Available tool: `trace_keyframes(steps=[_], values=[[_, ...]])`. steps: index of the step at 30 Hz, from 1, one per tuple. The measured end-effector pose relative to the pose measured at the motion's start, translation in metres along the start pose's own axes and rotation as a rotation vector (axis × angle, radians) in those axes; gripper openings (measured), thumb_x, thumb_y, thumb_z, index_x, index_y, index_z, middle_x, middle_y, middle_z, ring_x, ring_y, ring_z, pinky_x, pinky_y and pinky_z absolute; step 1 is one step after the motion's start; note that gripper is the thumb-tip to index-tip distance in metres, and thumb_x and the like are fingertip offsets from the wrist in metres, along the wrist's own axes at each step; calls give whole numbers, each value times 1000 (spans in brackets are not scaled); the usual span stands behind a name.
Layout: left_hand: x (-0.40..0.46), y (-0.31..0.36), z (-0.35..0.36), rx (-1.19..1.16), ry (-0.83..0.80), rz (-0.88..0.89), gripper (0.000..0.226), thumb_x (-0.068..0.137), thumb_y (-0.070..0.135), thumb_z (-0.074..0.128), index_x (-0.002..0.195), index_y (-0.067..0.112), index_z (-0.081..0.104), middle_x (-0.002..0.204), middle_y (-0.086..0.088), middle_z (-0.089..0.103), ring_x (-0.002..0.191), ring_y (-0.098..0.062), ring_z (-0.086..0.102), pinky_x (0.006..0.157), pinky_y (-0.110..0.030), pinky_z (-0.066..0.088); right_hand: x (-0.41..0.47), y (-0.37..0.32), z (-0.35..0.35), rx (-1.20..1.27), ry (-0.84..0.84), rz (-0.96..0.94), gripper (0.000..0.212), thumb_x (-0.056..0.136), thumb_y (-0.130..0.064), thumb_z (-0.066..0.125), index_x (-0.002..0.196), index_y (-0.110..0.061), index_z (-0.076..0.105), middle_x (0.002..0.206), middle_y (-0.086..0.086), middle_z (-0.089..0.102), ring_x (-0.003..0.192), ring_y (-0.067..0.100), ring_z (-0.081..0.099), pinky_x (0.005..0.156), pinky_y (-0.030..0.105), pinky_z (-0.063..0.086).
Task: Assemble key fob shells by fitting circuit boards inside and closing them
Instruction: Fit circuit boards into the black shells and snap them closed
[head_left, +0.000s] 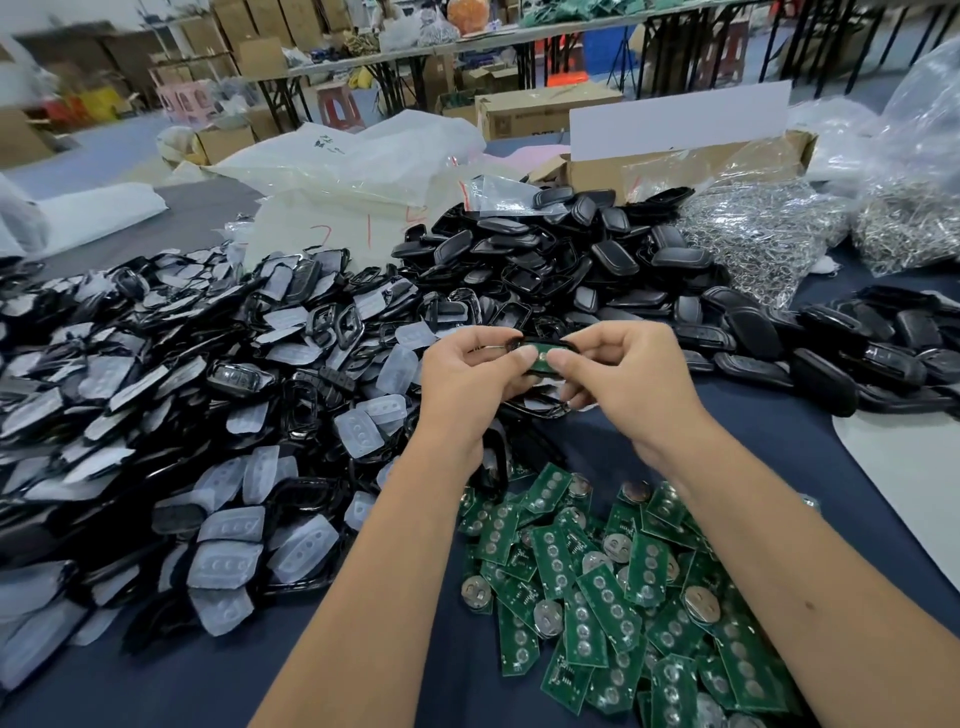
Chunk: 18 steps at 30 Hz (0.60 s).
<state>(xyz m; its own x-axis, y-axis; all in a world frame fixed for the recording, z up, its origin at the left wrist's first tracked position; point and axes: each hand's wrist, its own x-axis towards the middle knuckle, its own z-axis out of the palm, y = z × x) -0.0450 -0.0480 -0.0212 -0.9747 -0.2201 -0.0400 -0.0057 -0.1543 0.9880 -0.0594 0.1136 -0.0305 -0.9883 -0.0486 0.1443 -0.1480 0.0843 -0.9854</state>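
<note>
A black key fob shell with a green circuit board in it is held above the table between both hands. My left hand grips its left end, thumb on the board. My right hand grips its right end, thumb pressing the board beside the left thumb. A heap of loose green circuit boards with round metal battery clips lies on the dark cloth below my forearms. Shell halves with white rubber pads are piled at the left. Plain black shell backs are heaped behind my hands.
More black fobs lie in a row at the right. Bags of metal key rings sit at the back right, beside a cardboard box. White plastic bags lie behind the piles. A white sheet covers the right edge.
</note>
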Motion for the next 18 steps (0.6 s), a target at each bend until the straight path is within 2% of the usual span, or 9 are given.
trace_keyframes(steps=[3, 6, 9, 13, 16, 18], values=[[-1, 0, 5, -119, 7, -39, 12, 89, 1, 77, 90, 9, 69, 82, -5, 71, 70, -13, 68, 71, -24, 58, 5, -8, 9, 68, 43, 0, 5, 90, -2, 78, 87, -3, 75, 67, 17, 73, 51, 18, 68, 51, 24, 55], [2, 5, 1, -118, 57, -4, 12, 91, 4, 76, 91, 9, 66, 76, -6, 64, 64, -13, 63, 70, -27, 58, 10, -16, 26, 132, 52, 1, 9, 90, 0, 78, 94, 5, 72, 74, 25, 73, 52, 18, 68, 50, 24, 55], [7, 19, -16, -94, 172, 68, 11, 91, 3, 74, 91, 8, 65, 79, -9, 60, 60, -14, 57, 62, -26, 53, 14, -27, 49, 163, -45, 11, 21, 93, -5, 77, 102, 11, 68, 78, 23, 73, 53, 20, 67, 51, 27, 56], [14, 37, -48, 43, 452, 278, 17, 90, 7, 74, 79, 19, 70, 67, 6, 68, 59, -10, 60, 60, -25, 53, 22, -40, 84, 94, -188, 41, 21, 98, -19, 73, 97, 2, 72, 79, 13, 74, 55, 24, 69, 50, 32, 56], [19, 47, -76, 27, 725, 347, 17, 89, 12, 74, 79, 25, 66, 72, 4, 70, 60, -16, 65, 56, -28, 53, 30, -41, 113, -260, -189, -141, 23, 97, -28, 74, 85, -8, 75, 77, 6, 76, 65, 22, 73, 59, 30, 55], [23, 49, -97, -11, 916, 325, 18, 87, 16, 73, 77, 24, 62, 81, -4, 71, 63, -23, 70, 57, -36, 56, 34, -43, 135, -446, -195, -268, 26, 96, -33, 74, 80, -12, 76, 71, 0, 73, 68, 16, 69, 64, 24, 51]])
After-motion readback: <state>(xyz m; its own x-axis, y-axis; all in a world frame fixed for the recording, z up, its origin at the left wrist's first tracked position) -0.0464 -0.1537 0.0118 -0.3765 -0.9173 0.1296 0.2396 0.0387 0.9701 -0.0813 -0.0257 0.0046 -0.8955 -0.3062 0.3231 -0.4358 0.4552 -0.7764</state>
